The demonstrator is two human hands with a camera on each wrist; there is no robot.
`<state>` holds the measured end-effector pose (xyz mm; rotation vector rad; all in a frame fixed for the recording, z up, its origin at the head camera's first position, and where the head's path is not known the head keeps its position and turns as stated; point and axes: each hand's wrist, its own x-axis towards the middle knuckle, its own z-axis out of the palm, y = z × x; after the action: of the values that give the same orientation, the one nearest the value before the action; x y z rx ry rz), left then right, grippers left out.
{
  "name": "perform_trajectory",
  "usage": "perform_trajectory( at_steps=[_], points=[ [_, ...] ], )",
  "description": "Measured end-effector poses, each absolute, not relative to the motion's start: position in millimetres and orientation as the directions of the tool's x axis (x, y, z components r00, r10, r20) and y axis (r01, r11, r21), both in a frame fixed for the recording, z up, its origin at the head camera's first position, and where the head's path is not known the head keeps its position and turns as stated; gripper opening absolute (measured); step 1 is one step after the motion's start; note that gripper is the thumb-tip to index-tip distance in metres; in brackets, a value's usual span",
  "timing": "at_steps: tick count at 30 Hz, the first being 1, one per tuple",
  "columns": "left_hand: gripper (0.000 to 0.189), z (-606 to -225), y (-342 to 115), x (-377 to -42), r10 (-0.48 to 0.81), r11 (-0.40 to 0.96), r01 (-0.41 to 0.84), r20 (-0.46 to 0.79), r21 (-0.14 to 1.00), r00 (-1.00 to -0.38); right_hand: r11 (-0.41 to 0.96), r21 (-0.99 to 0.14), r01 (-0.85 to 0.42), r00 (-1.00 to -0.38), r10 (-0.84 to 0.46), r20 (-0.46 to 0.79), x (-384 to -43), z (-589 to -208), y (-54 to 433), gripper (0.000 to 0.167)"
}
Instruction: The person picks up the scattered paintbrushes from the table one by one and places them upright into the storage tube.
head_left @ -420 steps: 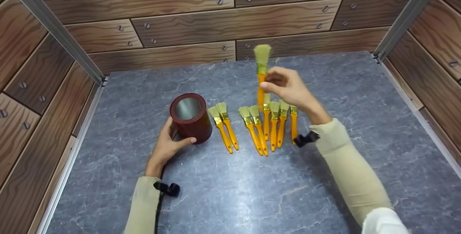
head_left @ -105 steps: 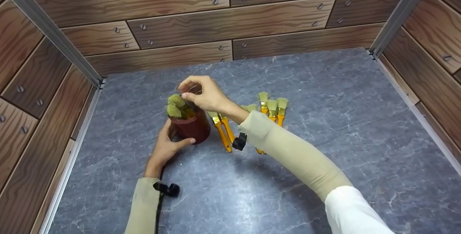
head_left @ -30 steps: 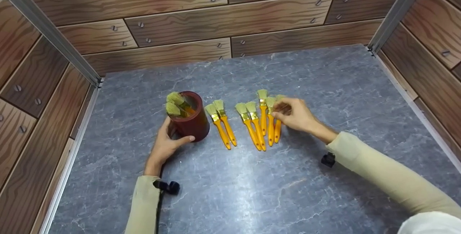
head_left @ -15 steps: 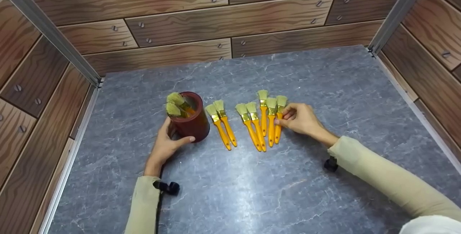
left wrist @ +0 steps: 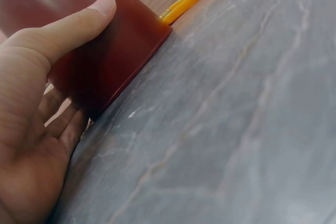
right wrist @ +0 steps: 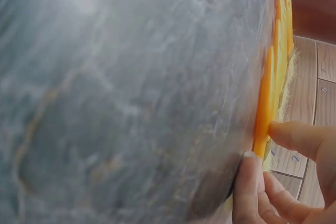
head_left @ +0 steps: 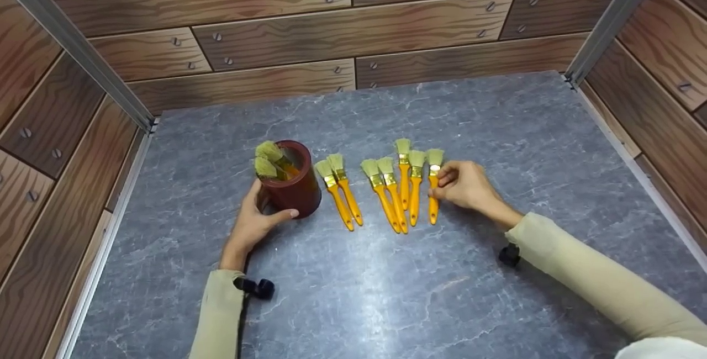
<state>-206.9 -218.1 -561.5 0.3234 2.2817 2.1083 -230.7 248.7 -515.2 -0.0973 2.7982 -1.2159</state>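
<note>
Ctr-left, L hand (head_left: 254,223) curls round the red can (head_left: 297,193) w/ two brushes (head_left: 269,152) in it; mid-frame, six loose brushes (head_left: 396,199); ctr-right, R hand (head_left: 468,185) pinches the rightmost brush (head_left: 433,182), now shifted off its neighbour, so prob. separated from the row.

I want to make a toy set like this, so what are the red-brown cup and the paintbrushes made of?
Cup: maybe plastic or painted metal; smooth with soft shiny streaks.
Brush handles: smooth, orange, perhaps painted wood or plastic.
Bands: probably metal, because they glint gold.
Bristles: pale, fine strands, either animal hair or synthetic; I can't tell.
</note>
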Motion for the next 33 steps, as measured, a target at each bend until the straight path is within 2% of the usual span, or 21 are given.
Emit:
perform_trajectory(
  at_steps=[7, 17, 25, 33],
  points=[
    [0.097, -560.6, -219.6, -207.2, 0.160, 0.062, 0.151, 0.139, 0.987, -0.977, 0.678, -0.735, 0.004, -0.996, -0.064, -0.065, -228.8, -517.2, 252.5, 0.035],
    [0.097, -562.8, -219.3, -207.2, 0.154, 0.080, 0.145, 0.132, 0.986, -0.979, 0.580, -0.810, 0.085, -0.993, -0.021, -0.120, -225.1, -523.3, 255.9, 0.032],
    [0.098, -562.5, -220.1, -206.2, 0.154, 0.087, 0.132, 0.117, 0.988, -0.981, 0.588, -0.804, 0.090, -0.992, -0.018, -0.124, -224.1, -525.3, 255.7, 0.028],
    [0.099, -562.2, -219.4, -206.3, 0.168, 0.072, 0.145, 0.132, 0.987, -0.977, 0.456, -0.878, 0.144, -0.982, -0.047, -0.186, -226.2, -521.3, 258.9, 0.034]
  ],
)
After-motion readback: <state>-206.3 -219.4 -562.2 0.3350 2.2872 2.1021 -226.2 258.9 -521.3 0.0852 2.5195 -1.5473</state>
